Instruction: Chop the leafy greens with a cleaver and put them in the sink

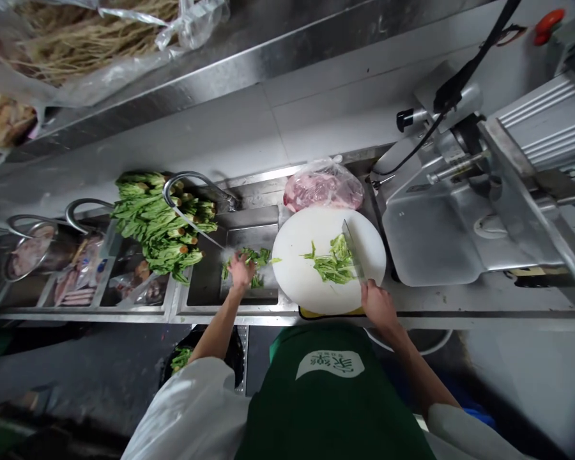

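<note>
My right hand is wrapped round the handle of a cleaver. Its blade stands on the round white cutting board, along the right side of a small heap of cut leafy greens. My left hand reaches into the steel sink, fingers apart, over chopped greens lying there. Water runs from a curved faucet towards the fingers. A single scrap of green lies at the board's left edge.
A pile of whole leafy greens lies left of the sink. Bagged raw meat sits behind the board. At right stands a metal slicing machine. Overhead runs a steel shelf holding bagged goods. Below left is a dark bin.
</note>
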`<state>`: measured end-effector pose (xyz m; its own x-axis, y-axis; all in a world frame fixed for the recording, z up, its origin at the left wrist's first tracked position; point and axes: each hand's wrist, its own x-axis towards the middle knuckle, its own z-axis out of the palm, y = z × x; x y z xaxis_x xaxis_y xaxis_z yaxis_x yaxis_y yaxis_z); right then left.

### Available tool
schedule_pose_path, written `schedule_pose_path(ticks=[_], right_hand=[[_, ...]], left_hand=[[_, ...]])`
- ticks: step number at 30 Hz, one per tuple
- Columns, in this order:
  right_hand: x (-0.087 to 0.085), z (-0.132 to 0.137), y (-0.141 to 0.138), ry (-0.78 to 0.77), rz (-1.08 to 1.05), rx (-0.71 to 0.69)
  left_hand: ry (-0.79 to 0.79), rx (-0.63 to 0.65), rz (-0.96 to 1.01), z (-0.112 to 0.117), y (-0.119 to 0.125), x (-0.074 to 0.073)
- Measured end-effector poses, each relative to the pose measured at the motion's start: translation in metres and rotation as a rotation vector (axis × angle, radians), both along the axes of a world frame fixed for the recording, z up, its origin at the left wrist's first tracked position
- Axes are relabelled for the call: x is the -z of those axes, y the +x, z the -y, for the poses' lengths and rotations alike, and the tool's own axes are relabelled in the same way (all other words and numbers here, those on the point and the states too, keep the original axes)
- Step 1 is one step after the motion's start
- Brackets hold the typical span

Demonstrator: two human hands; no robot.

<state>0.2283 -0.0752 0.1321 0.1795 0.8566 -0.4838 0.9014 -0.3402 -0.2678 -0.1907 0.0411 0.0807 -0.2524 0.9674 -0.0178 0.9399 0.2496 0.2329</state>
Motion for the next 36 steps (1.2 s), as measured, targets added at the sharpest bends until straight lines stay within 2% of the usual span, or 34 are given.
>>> schedule_pose_path(ticks=[2,7,10,12,14,18,22,26,32,36], right_hand=[[0.003,0.000,0.008,0.035,-0.006,0.011],[0.009,0.012,0.037,0.100,0.062,0.066],[0.012,0.025,0.051,0.108,0.066,0.101],[0.014,0.035,0.056,0.097,0.034,0.139],[0.017,0.043,0.058,0.083,-0.013,0.184],[0.024,0.051,0.056,0.115,-0.135,0.263],[0.029,0.049,0.055,0.137,-0.220,0.305],[0.032,0.040,0.056,0.163,-0.241,0.289],[0.036,0.033,0.058,0.185,-0.263,0.259],[0.038,0.033,0.057,0.192,-0.229,0.240]], left_hand=[[0.049,0.123,0.143,-0.012,0.040,0.004],[0.015,0.448,0.467,-0.054,0.185,0.019],[-0.078,0.466,0.576,-0.073,0.249,0.026],[-0.157,0.397,0.746,-0.078,0.268,0.030],[-0.211,0.337,0.898,-0.079,0.269,0.031],[-0.258,0.289,1.073,-0.073,0.242,0.024],[-0.131,0.237,1.331,-0.064,0.215,0.010],[0.023,0.278,1.266,-0.055,0.205,0.001],[0.097,0.315,1.247,-0.041,0.202,0.000],[0.142,0.337,1.244,-0.030,0.197,-0.007]])
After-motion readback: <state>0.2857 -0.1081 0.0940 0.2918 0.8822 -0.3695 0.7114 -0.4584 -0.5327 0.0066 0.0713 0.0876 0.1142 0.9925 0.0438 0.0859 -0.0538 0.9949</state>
